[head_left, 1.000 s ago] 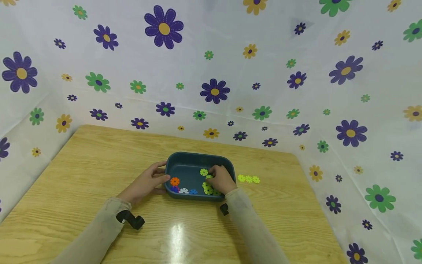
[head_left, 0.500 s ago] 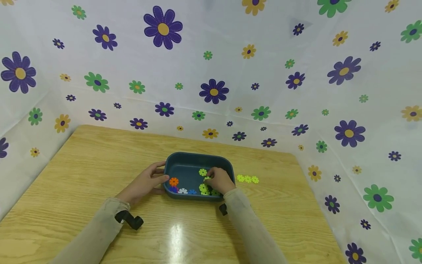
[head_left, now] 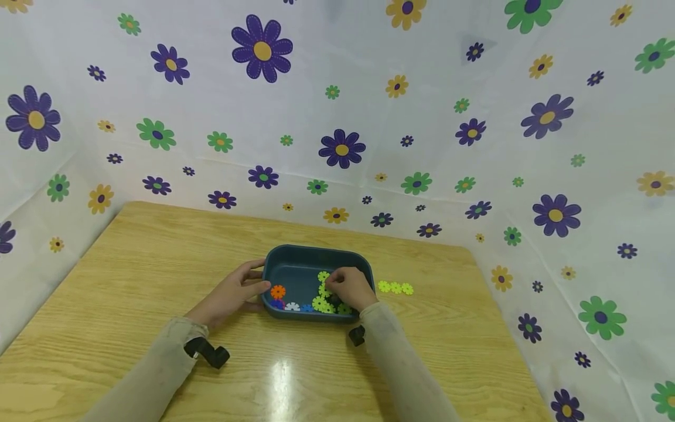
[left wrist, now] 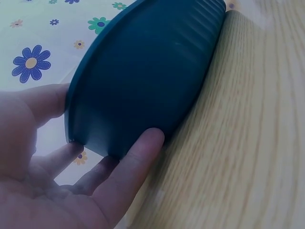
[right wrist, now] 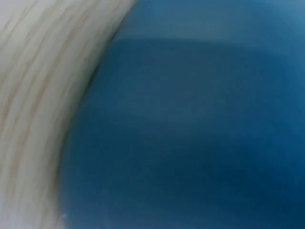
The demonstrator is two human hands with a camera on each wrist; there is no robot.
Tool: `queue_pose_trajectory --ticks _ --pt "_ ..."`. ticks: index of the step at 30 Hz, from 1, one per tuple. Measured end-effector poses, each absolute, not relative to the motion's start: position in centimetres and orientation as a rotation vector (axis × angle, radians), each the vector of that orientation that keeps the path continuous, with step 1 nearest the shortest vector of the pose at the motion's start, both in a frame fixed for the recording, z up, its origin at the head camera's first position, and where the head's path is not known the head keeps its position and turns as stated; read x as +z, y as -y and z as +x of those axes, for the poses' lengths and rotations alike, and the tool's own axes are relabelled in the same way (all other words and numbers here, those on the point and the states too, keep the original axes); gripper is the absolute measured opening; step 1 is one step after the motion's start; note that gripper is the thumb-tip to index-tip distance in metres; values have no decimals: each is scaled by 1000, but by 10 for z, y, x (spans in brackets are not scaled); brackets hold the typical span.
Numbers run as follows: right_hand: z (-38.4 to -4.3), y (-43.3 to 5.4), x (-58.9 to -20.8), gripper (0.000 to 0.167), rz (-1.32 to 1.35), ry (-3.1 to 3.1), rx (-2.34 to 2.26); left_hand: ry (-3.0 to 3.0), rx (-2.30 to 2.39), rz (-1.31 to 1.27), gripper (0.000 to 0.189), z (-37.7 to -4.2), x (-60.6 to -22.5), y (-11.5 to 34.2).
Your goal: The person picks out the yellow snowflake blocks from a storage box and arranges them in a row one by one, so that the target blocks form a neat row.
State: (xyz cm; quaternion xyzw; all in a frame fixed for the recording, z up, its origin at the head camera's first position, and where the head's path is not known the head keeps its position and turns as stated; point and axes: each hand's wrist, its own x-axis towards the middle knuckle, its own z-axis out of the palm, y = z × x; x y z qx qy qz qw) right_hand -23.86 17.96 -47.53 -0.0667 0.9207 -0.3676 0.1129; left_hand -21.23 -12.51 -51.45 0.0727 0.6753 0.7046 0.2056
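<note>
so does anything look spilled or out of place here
Nothing looks plainly wrong. Three yellow-green flower pieces lie on the table outside the blue tray, but their neat row suggests placement, not a spill.

Screened-off tabletop space, room type unclear, flower-print sheeting [head_left: 306,111] on 3 sides, wood-grain table [head_left: 437,346]

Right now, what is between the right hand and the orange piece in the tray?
In the head view, yellow-green pieces lie next to the right hand; then bare tray floor stretches to the orange piece.
</note>
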Motion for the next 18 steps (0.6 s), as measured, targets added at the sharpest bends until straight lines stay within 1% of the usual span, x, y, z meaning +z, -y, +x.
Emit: queue_pose_trajectory --ticks 10,14,18 --pt "-235 -189 -459 9 -221 -2696 -1340 -1885 1969 191 77 -212 -516 124" --pt "-237 -208 -446 9 -171 -2665 -1484 -1888 1970 185 76 -212 -516 124" --pt "-241 -242 -433 16 -67 -2624 -1582 -1888 1974 185 75 -211 -515 124"
